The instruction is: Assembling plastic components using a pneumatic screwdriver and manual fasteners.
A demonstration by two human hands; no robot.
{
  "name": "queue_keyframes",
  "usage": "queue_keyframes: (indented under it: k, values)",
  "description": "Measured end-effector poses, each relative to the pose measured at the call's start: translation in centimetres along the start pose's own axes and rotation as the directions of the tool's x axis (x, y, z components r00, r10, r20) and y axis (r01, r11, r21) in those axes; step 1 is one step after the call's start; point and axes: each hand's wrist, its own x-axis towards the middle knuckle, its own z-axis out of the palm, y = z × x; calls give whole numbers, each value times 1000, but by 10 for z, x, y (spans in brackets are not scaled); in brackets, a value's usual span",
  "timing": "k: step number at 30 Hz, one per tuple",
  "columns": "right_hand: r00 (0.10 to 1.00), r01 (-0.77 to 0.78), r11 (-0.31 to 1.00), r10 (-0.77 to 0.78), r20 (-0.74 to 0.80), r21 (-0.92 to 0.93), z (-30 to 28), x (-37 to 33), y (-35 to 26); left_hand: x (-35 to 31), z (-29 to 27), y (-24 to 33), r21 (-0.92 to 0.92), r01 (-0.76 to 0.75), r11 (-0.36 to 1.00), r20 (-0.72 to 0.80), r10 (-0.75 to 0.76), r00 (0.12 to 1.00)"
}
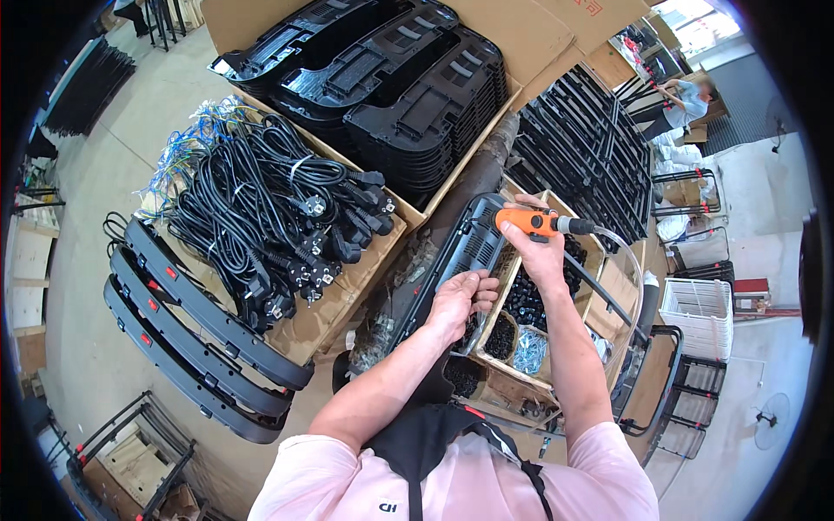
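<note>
My right hand (540, 253) is wrapped round an orange air screwdriver (526, 222), with a clear hose (618, 239) running off its back end. The tool's front end is against or just above the vented end of a long black plastic housing (473, 241); exact contact is hard to make out. My left hand (463, 301) hovers at the near side of this housing, its fingers curled and thumb against the index finger. Whatever that pinch holds, if anything, is too small to name. Under the housing runs a worn, wrapped beam (469, 187).
Right of the housing stands a wooden bin box (521, 379) with black parts and small bags. Power cords with plugs (261, 200) lie on cardboard at left, beside curved black bars (204, 347). Stacked black panels (417, 113) fill a carton beyond. Another person (686, 102) works far right.
</note>
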Motion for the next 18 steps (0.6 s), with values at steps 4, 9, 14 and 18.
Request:
queue_keyframes:
  k: [4, 9, 14, 18]
  values:
    - [999, -25, 999, 26, 34, -37, -1, 9, -5, -4, 7, 7, -29, 8, 1000, -42, -10, 999]
    - [992, -1, 983, 24, 123, -185, 4, 23, -13, 2, 3, 5, -59, -25, 998, -46, 22, 999]
    - [993, -16, 976, 41, 115, -216, 3, 29, -7, 2, 4, 6, -98, -32, 995, -74, 25, 997]
    - [991, -8, 977, 37, 128, -215, 7, 31, -2, 3, 2, 5, -114, -39, 993, -98, 28, 995]
